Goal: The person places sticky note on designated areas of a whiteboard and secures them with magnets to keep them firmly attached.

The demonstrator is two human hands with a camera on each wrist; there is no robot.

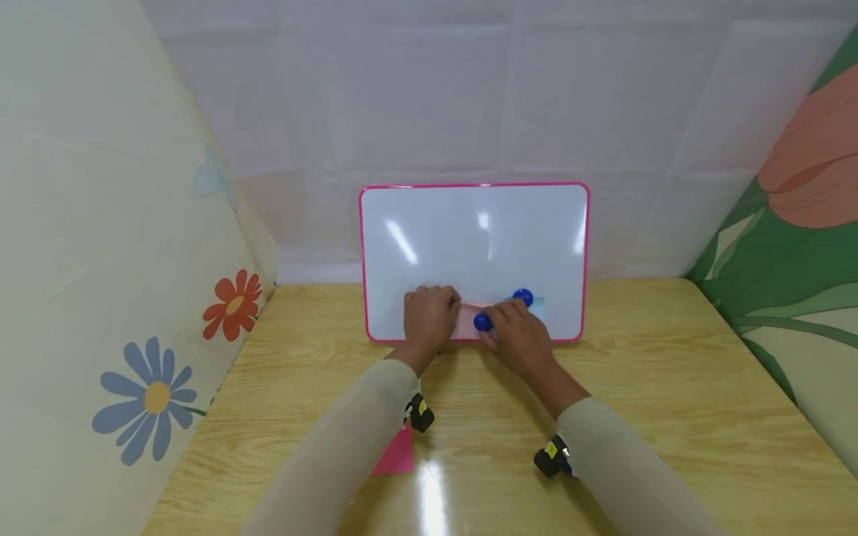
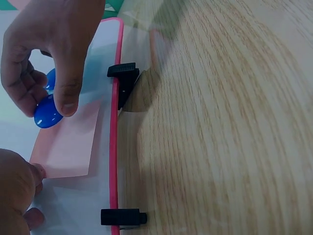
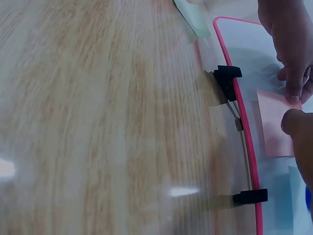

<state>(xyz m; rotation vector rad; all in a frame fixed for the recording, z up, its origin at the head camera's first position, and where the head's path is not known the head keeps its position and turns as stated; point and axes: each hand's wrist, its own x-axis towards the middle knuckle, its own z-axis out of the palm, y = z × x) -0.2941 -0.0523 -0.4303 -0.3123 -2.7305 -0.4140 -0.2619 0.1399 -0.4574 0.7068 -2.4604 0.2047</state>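
Note:
A whiteboard with a pink frame stands upright on the table. Against its lower part lies a light pink paper note. My left hand pinches one upper corner of that note between thumb and fingers, as the right wrist view shows. Between thumb and fingers my right hand grips a round blue magnet at the note's other upper corner. Whether the magnet touches the board is hard to tell. Just right of it, a second blue magnet sits on a light blue note, partly behind my right hand.
Black clip feet hold the board's bottom edge on the wooden table. A bright pink paper lies on the table, partly under my left sleeve. A pale wall sheet hangs behind, with flower-printed panels on both sides.

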